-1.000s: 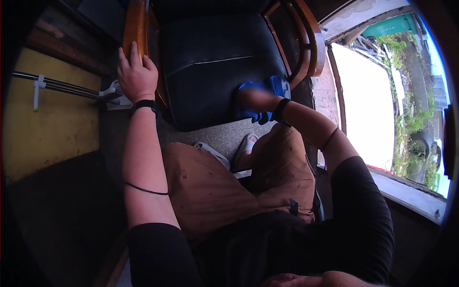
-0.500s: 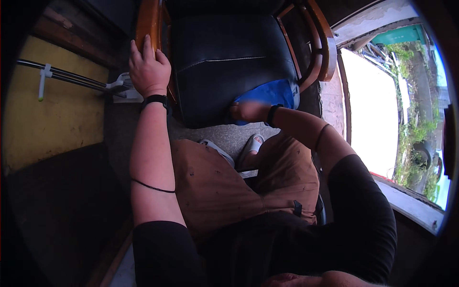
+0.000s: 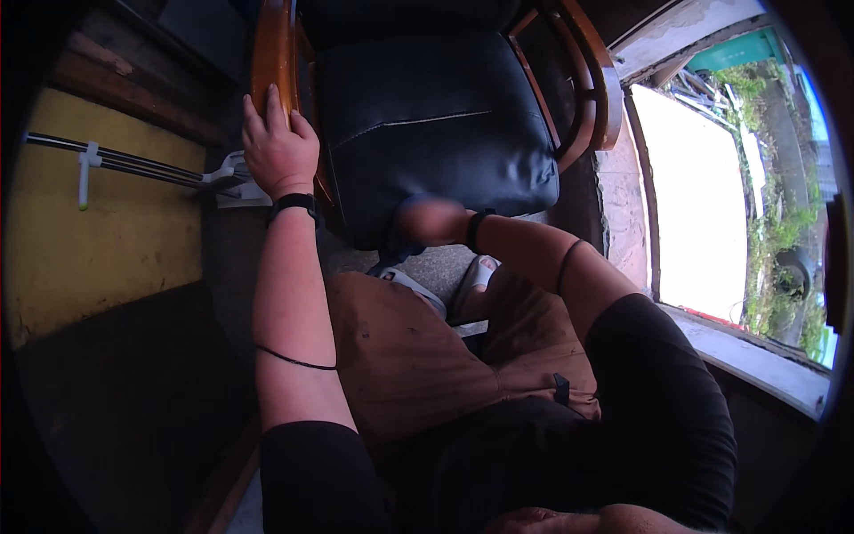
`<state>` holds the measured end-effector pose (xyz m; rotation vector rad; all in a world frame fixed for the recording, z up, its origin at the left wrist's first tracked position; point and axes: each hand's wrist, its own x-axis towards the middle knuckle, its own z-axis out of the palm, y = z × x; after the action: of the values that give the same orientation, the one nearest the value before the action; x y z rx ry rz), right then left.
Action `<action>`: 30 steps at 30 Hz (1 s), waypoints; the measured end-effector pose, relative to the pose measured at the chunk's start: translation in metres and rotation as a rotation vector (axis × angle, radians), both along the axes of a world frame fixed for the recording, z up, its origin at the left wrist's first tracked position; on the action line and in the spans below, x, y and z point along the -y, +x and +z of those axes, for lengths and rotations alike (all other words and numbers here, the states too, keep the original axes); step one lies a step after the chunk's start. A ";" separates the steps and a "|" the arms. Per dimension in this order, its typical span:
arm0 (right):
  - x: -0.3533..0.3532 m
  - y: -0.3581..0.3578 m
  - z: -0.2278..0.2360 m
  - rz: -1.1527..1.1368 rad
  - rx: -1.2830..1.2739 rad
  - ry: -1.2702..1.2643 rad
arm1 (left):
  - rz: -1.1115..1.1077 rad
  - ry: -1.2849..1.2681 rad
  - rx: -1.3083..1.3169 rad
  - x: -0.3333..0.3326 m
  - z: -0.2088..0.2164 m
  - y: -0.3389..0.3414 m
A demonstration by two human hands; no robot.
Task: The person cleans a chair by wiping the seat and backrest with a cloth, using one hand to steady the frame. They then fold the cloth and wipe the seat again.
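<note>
A black padded chair (image 3: pixel 431 147) with a stitched seam across its seat faces me. My left hand (image 3: pixel 280 151) rests on its wooden left armrest (image 3: pixel 271 53), fingers stretched out and a little apart. Smeared by motion, my right hand (image 3: pixel 431 221) is at the front edge of the seat. It holds a blue cloth (image 3: pixel 402 251), mostly hidden under the hand, with a dark part hanging below the edge. Shiny patches show on the right side of the seat.
The curved right armrest (image 3: pixel 605 98) stands beside a bright window opening (image 3: pixel 694 205). At the left, a rack with thin dark rods (image 3: pixel 133 160) runs in front of a yellow panel (image 3: pixel 116 240). My feet in light slippers (image 3: pixel 414 289) are below the seat.
My right hand has moved left along the front edge of the seat, taking the blue cloth off its right corner. My left hand has stayed on the armrest.
</note>
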<state>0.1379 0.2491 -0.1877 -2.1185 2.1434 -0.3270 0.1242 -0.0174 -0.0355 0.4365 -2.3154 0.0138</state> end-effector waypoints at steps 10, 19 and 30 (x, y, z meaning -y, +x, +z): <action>0.044 0.020 0.007 -0.250 0.066 -0.276 | 0.000 -0.011 0.016 -0.004 0.004 -0.007; -0.033 -0.024 -0.027 -0.027 -0.110 0.057 | -0.021 0.027 -0.002 -0.018 0.002 -0.018; -0.186 -0.122 0.024 -0.803 0.041 0.105 | -0.031 0.001 -0.014 -0.015 0.008 -0.014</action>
<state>0.0163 0.4355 -0.1640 -1.0921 2.8055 -0.2981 0.1104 -0.0024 -0.0277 0.4005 -2.3085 -0.0057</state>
